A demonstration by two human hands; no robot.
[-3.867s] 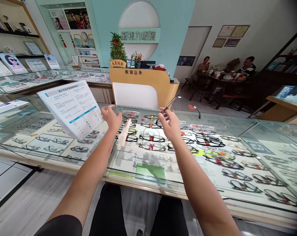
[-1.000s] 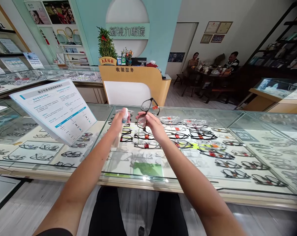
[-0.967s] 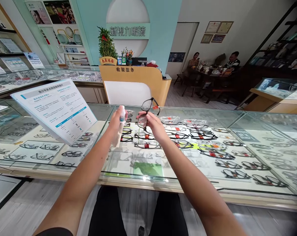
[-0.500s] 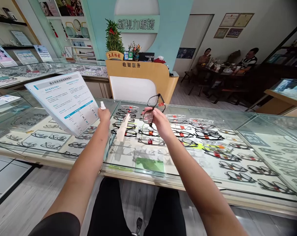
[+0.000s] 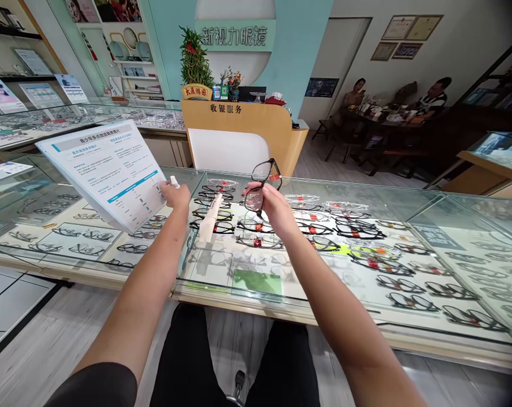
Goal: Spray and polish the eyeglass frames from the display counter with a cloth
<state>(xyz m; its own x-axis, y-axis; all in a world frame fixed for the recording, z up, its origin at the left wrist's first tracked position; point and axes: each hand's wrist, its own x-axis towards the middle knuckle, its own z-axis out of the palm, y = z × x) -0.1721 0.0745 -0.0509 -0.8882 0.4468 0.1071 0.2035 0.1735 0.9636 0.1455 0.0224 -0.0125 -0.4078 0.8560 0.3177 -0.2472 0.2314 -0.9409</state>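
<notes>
My left hand (image 5: 176, 196) is closed around a small white bottle (image 5: 175, 182), whose top pokes out above the fingers. It is beside the right edge of a standing printed sign (image 5: 111, 169) with blue bands. In my right hand (image 5: 276, 208) is a pair of black-framed eyeglasses (image 5: 263, 183), raised above the counter and tilted nearly upright, with a red tag on one lens. Between my hands a folded pale cloth or paper (image 5: 210, 219) lies on the glass among several pairs of dark glasses.
The glass display counter (image 5: 239, 291) spans the front, with rows of eyeglasses (image 5: 357, 229) on and in it. A green card (image 5: 257, 282) is near its front edge. Behind stand a wooden cash desk (image 5: 234, 121) and, at the far right, two people sitting at a table.
My left hand and the bottle have shifted slightly left, closer over the sign's edge, and the bottle has tilted. My right hand still holds the eyeglasses in nearly the same place.
</notes>
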